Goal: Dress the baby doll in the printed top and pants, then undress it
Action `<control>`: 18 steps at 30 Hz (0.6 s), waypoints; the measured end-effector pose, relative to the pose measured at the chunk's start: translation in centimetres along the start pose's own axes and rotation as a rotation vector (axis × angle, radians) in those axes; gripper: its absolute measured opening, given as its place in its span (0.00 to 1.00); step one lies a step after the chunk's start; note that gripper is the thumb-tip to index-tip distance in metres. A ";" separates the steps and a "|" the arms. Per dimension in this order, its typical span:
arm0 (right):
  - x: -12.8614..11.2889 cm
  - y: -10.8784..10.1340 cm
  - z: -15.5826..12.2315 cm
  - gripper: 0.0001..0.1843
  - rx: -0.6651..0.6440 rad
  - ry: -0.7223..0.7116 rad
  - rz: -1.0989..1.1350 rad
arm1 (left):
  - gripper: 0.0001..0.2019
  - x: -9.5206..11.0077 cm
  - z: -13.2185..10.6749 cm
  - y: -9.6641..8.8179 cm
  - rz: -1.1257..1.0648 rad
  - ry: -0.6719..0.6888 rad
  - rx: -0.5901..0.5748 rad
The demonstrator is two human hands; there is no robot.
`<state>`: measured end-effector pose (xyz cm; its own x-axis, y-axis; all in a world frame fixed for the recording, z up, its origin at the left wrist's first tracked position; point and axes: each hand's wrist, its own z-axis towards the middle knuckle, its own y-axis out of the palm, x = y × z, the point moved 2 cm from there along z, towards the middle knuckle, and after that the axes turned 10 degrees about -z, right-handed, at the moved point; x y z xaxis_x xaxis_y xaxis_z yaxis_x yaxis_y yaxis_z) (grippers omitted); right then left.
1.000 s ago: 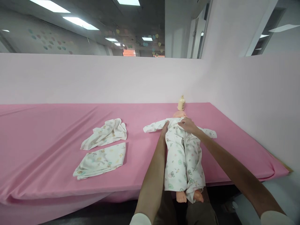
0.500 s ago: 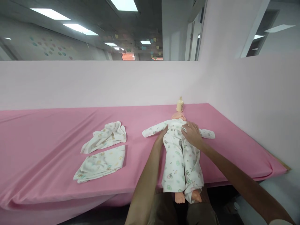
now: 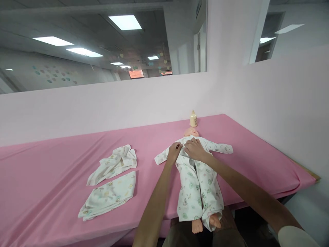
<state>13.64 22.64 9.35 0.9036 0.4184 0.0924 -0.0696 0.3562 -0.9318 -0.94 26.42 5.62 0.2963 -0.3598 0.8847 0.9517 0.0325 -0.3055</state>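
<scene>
A baby doll [image 3: 191,132] lies on its back on the pink table [image 3: 64,161], dressed in a white printed romper [image 3: 196,185], its bare feet past the front edge. My left hand [image 3: 174,152] pinches the romper's cloth at the doll's chest, fingers curled. My right hand [image 3: 194,149] rests beside it on the same chest area, fingers bent onto the fabric. The two hands almost touch. A small cream bottle [image 3: 193,119] stands just behind the doll's head.
Two loose white printed baby garments lie to the left: a crumpled one [image 3: 115,163] and a flatter folded one [image 3: 109,195]. Pale pink partition walls [image 3: 269,103] close the table at the back and right. The table's right corner [image 3: 312,176] is nearby.
Both hands have drawn together at the doll's chest; the left one moved in from the doll's side and closed on the cloth. The view has tilted and shifted slightly.
</scene>
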 end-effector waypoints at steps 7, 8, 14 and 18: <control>-0.3 0.5 -2.2 0.17 0.083 -0.012 0.123 | 0.14 -1.2 -0.2 -0.5 0.016 -0.053 0.047; 0.0 0.6 -3.1 0.17 0.130 0.009 0.175 | 0.13 -1.1 -0.3 -0.8 0.019 -0.062 0.067; 6.5 2.7 -9.7 0.16 0.176 0.450 0.707 | 0.07 1.2 -0.3 -1.3 -0.024 -0.064 0.198; 9.0 4.8 -11.7 0.15 -0.058 0.556 1.116 | 0.12 1.5 -0.6 -0.6 0.003 -0.299 0.197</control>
<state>26.38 18.40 1.58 0.4203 0.0537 -0.9058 -0.9069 -0.0087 -0.4213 -1.08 25.36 6.89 0.2820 -0.0716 0.9567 0.9395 0.2227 -0.2602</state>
